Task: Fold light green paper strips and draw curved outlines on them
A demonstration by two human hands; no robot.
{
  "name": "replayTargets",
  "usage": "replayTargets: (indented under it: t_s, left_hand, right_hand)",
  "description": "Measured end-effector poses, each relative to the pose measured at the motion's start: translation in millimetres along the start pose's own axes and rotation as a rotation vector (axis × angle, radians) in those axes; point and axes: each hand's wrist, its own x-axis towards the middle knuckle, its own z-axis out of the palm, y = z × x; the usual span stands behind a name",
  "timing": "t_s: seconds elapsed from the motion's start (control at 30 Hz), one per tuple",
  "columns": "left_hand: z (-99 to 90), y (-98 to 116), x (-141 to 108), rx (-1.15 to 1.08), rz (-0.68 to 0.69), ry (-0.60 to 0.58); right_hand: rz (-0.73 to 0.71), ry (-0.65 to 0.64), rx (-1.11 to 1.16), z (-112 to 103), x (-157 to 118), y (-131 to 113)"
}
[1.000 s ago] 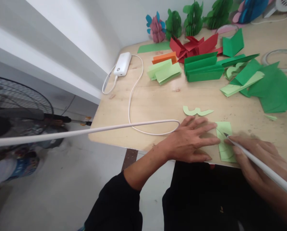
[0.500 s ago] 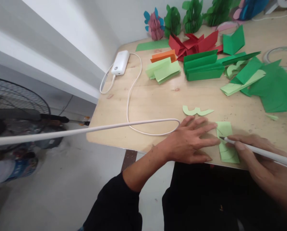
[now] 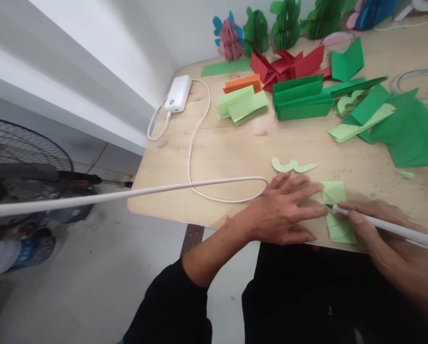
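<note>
A light green slip of paper [image 3: 341, 231] lies at the table's front edge, with curved dark lines drawn on it. My left hand [image 3: 280, 210] rests flat, fingers spread, its fingertips touching the slip's left side. In my right hand [image 3: 389, 234] is a white pencil [image 3: 386, 223], gripped near its dark tip, which meets the paper close to its left edge. Just beyond my left fingers lies a wavy light green paper cutout [image 3: 293, 166]. Part of the slip is hidden under my right fingers.
A white cable [image 3: 188, 185] loops across the table to a white power bank [image 3: 178, 94]. Farther back lie folded green papers [image 3: 302, 102], red papers [image 3: 289, 67] and a tape roll [image 3: 418, 86]. Paper figures [image 3: 255, 31] line the wall. A fan [image 3: 24, 143] stands left on the floor.
The pencil tip has shifted very slightly left on the slip, my right hand moving with it. My left hand stays in place.
</note>
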Motion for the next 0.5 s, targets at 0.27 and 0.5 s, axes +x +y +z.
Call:
replayTargets:
  t_s: [0.27,0.5]
  left_hand:
    - [-0.3,0.2,-0.2,-0.004,0.003,0.009]
    - [-0.8,0.1,-0.1,-0.014,0.002,-0.002]
  right_hand:
    - [-0.022,0.005,-0.006,1.5,-0.5,1.3]
    - [-0.022,0.013,-0.019,1.8,1.3,0.3]
